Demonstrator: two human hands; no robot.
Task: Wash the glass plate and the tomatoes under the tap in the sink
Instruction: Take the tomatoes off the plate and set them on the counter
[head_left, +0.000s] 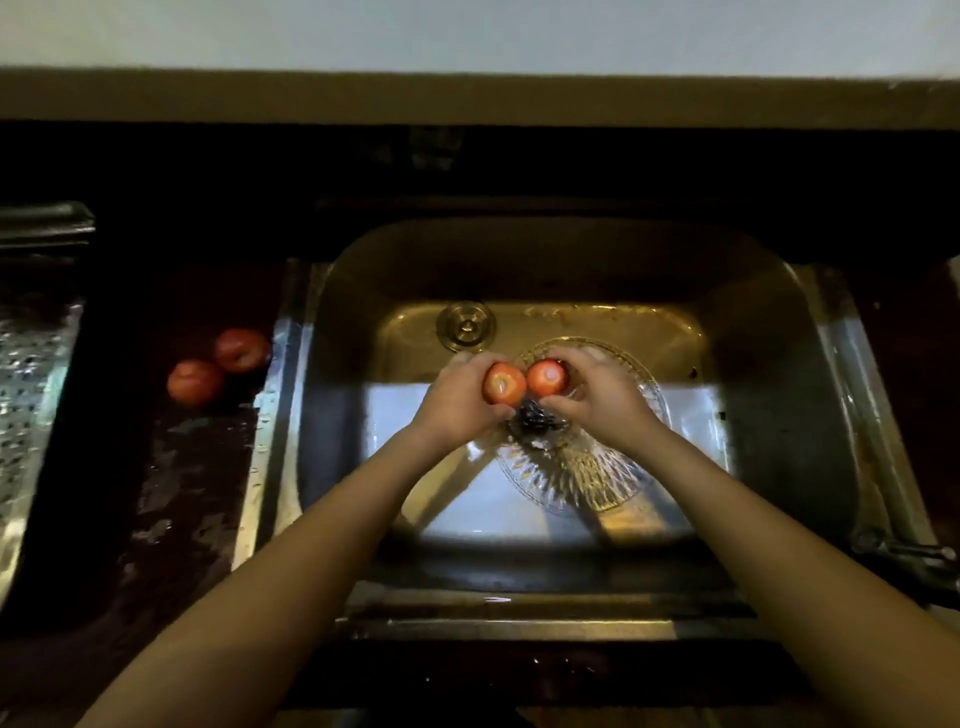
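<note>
Left hand (457, 402) in a closed grip around one tomato (503, 383), right hand (597, 395) in a closed grip around a second tomato (546, 376), the two fruits touching above the steel sink (779, 415). Beneath them, flat in the basin: cut-glass plate (587, 478). Left on the dark wet worktop (197, 467): two more tomatoes (218, 366), side by side.

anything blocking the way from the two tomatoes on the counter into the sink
Nothing visible does. The two counter tomatoes sit left of the sink, with only its rim between. Inside, the left hand and right hand each hold a tomato over the glass plate.
</note>
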